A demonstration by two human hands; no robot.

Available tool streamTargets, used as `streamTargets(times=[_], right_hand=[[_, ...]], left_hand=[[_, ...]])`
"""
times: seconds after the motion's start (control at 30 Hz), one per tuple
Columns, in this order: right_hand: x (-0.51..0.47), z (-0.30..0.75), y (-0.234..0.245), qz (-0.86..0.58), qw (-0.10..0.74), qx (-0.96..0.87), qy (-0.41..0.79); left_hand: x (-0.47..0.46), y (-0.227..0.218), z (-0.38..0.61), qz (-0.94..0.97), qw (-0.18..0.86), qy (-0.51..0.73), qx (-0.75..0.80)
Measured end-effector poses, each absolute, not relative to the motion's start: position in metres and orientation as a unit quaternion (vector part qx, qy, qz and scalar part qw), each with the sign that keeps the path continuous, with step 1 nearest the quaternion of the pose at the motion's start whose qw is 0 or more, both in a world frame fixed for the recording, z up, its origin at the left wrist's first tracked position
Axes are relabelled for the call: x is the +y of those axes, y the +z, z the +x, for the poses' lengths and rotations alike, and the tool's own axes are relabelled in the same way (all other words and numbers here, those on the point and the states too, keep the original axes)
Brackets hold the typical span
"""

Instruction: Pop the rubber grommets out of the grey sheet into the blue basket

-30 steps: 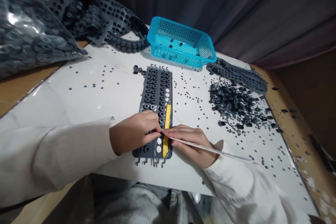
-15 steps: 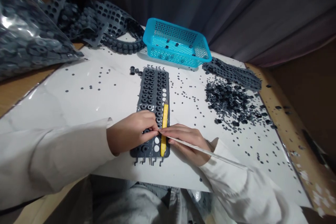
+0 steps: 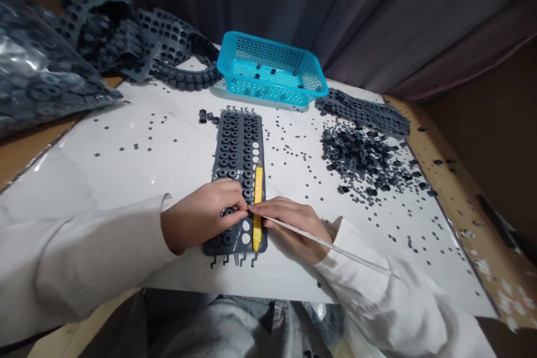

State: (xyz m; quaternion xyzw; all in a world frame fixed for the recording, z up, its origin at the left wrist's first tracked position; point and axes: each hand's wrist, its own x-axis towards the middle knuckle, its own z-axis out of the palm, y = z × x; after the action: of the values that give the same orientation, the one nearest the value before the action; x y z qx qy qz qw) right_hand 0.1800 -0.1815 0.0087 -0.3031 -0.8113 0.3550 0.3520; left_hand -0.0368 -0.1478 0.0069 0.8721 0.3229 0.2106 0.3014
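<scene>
A dark grey rubber strip full of small rings lies lengthwise on the white board in front of me. A yellow stick rests along its right edge. My left hand lies on the strip's near end, fingertips pinched on a ring. My right hand is closed around a thin pale rod, its tip meeting my left fingertips on the strip. Several holes near my hands show white.
A turquoise mesh basket holding a few rings stands beyond the strip. A heap of loose dark rings lies at the right, another strip behind it. Piled strips and a clear bag fill the left. Tiny discs are scattered about.
Both hands stay at the same spot on the strip; only the view has shifted slightly, moving everything a little left and up in the picture.
</scene>
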Motion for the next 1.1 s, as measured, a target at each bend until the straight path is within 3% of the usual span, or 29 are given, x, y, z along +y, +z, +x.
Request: streamTargets(times=[0.2, 0.4, 0.47, 0.53, 0.63, 0.77, 1.1], right_hand=[[-0.182, 0.181, 0.007, -0.340, 0.346, -0.796, 0.362], [-0.179, 0.182, 0.004, -0.423, 0.384, -0.682, 0.457], [-0.172, 0.189, 0.005, -0.449, 0.403, -0.689, 0.402], [-0.162, 0.201, 0.006, -0.462, 0.399, -0.743, 0.276], [-0.143, 0.221, 0.005, -0.474, 0.342, -0.802, 0.123], [-0.123, 0.236, -0.003, -0.488, 0.281, -0.824, 0.060], [-0.117, 0.228, 0.003, -0.513, 0.266, -0.816, -0.020]], left_hand=[[-0.147, 0.010, -0.038, 0.875, 0.301, 0.199, 0.322], [-0.146, 0.010, -0.039, 0.877, 0.308, 0.186, 0.320], [-0.145, 0.011, -0.040, 0.876, 0.317, 0.177, 0.319], [-0.144, 0.012, -0.042, 0.874, 0.328, 0.165, 0.318], [-0.143, 0.014, -0.045, 0.875, 0.336, 0.148, 0.317], [-0.145, 0.016, -0.045, 0.880, 0.324, 0.146, 0.316], [-0.142, 0.022, -0.043, 0.855, 0.330, 0.206, 0.343]])
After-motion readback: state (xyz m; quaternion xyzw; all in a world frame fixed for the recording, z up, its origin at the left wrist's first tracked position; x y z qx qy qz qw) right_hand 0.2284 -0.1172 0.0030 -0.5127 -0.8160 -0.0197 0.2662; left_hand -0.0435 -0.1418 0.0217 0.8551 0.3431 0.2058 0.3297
